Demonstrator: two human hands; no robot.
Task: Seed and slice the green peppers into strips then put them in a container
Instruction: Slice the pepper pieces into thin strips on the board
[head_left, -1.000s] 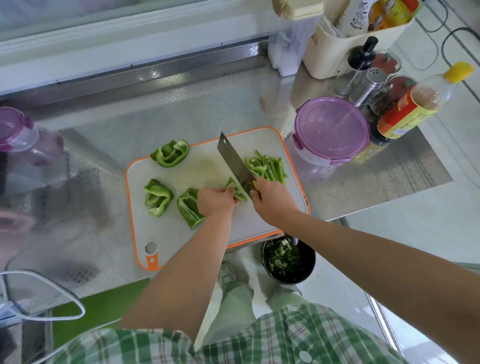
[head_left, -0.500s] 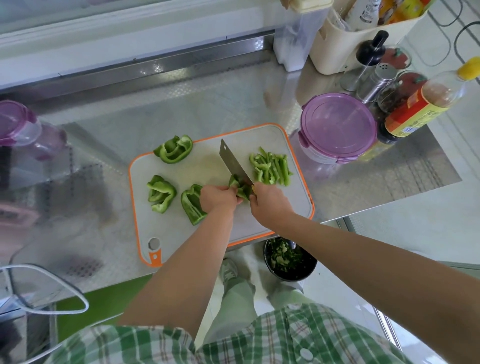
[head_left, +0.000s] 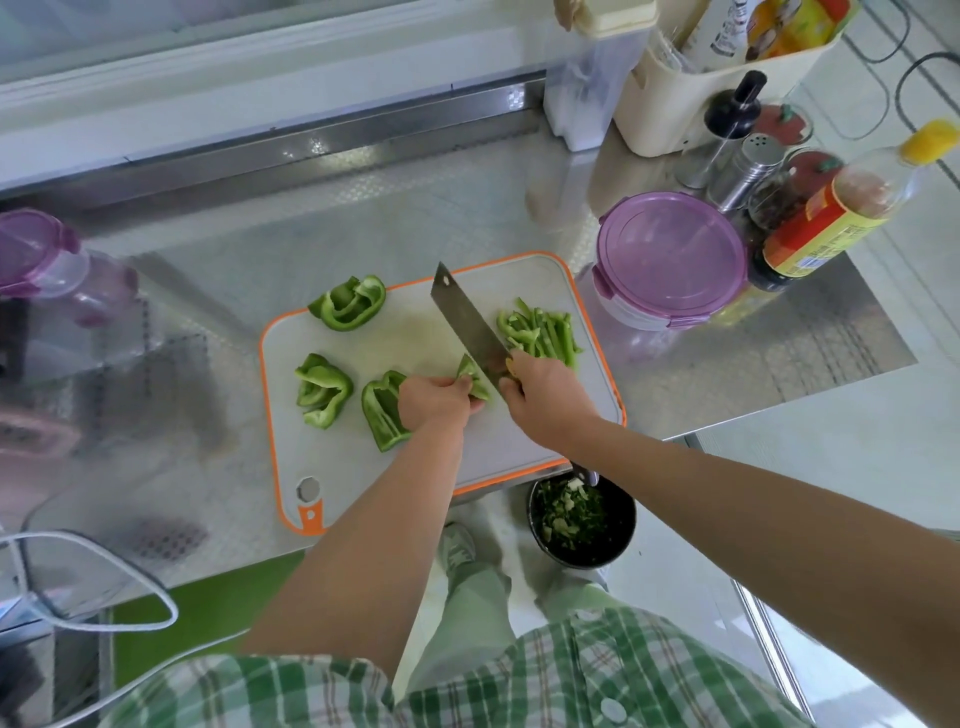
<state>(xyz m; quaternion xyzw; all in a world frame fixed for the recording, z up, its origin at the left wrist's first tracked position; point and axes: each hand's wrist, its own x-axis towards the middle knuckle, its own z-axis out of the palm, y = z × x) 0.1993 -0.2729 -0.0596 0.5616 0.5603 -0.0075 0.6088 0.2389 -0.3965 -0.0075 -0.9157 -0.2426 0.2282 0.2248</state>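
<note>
A white cutting board (head_left: 415, 338) with an orange rim lies on the steel counter. My left hand (head_left: 434, 400) holds a small green pepper piece (head_left: 472, 376) down on it with curled fingers. My right hand (head_left: 545, 397) grips the handle of a cleaver (head_left: 467, 325), whose blade rests against that piece. Cut pepper strips (head_left: 540, 332) are piled to the blade's right. Three larger pepper chunks (head_left: 350, 304) (head_left: 322, 389) (head_left: 382, 410) lie on the board's left half. A round container with a purple lid (head_left: 670, 257) stands closed, right of the board.
A black bowl of pepper scraps (head_left: 582, 522) sits below the counter edge near my legs. Sauce bottle (head_left: 831, 213), shakers and a cream caddy (head_left: 691, 98) crowd the back right. Another purple-lidded container (head_left: 47, 260) stands at the far left, a white cable (head_left: 104, 566) at the lower left.
The cleaver has shifted slightly along the pepper piece as slicing goes on, and the held piece looks shorter. The camera view has drifted a little.
</note>
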